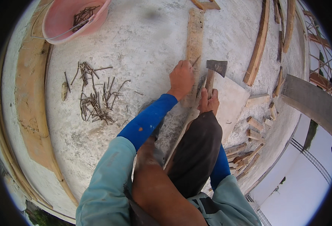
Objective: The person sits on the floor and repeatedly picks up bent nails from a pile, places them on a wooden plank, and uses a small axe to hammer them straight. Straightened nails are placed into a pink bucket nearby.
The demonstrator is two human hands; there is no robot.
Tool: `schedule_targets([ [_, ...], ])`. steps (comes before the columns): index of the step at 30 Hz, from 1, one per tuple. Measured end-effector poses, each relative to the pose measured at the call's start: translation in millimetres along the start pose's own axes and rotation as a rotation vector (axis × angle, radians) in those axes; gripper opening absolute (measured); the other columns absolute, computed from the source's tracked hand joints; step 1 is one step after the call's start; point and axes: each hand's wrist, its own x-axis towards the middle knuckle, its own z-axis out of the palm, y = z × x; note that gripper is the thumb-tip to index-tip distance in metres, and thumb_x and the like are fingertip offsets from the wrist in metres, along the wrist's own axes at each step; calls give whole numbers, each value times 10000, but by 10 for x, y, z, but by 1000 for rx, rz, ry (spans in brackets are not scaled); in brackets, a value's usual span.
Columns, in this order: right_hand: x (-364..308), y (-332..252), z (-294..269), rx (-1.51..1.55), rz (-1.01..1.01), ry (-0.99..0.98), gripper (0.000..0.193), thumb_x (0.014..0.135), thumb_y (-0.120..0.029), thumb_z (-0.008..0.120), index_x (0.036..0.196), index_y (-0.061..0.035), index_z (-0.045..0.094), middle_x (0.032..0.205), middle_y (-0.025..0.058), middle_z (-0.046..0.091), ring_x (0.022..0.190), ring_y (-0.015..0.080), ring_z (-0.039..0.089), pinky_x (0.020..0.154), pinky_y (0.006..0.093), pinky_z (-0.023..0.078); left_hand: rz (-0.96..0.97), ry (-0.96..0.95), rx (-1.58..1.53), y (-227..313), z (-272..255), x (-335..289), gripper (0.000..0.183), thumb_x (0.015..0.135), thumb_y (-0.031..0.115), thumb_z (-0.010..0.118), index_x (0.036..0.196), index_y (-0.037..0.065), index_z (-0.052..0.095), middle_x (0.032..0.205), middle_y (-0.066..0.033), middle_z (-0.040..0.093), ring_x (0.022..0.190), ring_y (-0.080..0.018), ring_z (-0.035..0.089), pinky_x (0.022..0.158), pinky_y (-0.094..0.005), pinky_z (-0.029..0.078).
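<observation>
L hand (181,79) on plank (194,49), R hand (209,101) w/ hammer (213,71); nails (94,98) nearby.

This is an open-air construction site, on a raised bare concrete slab (136,41). Loose timber planks (257,45) lie at one to two o'clock, short wood offcuts (249,150) pile up at four o'clock, and a heap of bent nails (94,98) sits at nine to ten o'clock. A pink bucket (66,19) holding more nails stands at eleven o'clock. Scaffold-like framing (318,56) shows beyond the slab edge at two o'clock.
</observation>
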Motion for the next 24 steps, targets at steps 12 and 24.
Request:
schedule_targets([
  [12, 127, -153, -140, -322, -290, -58, 405, 1085, -449, 602, 1187, -60, 558, 757, 275, 696, 722, 507, 702, 603, 532, 528, -58, -48, -182, -124, -6, 35, 140, 932, 24, 715, 909, 12, 578, 850, -172, 642, 803, -380, 646, 706, -469, 502],
  [24, 35, -224, -23, -37, -29, -91, 461, 1088, -474, 603, 1133, -15, 592, 696, 154, 647, 623, 264, 696, 522, 392, 516, -15, -3, 23, 84, -205, 93, 106, 935, 16, 688, 975, 11, 589, 939, -161, 649, 849, -374, 670, 693, -487, 523],
])
